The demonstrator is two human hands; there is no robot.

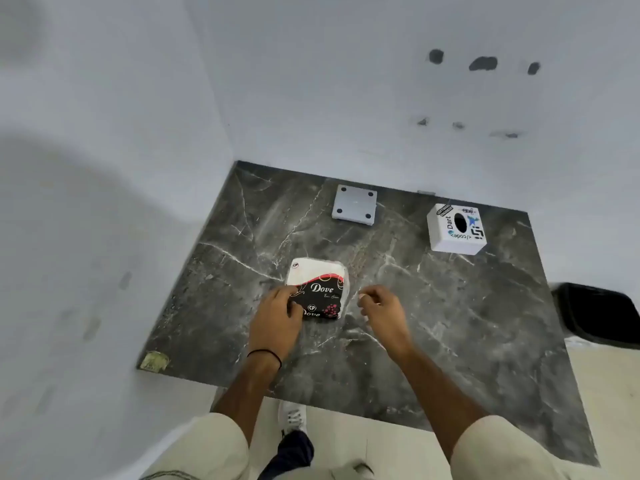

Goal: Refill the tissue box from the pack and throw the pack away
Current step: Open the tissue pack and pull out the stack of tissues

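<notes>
The Dove tissue pack (pixel 318 289) is lying mid-table (pixel 450 323), looking light, soft and slippery-wrapped. The left hand (pixel 277 315) is gripping its near-left corner; the right hand (pixel 379 304) is hovering loosely curled, empty.

Left hand (pixel 277 315) on tissue pack (pixel 320 289) (Dove print), right hand (pixel 381 306) beside, tissue box (pixel 456 229) far right

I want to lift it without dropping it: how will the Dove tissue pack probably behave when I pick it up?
The tissue pack looks soft and probably light: its corners are rounded and the wrap bulges. The glossy plastic film may be slippery, so the left hand resting on its edge alone might not hold it. It lies flat on the marble table, so it should not roll.
</notes>
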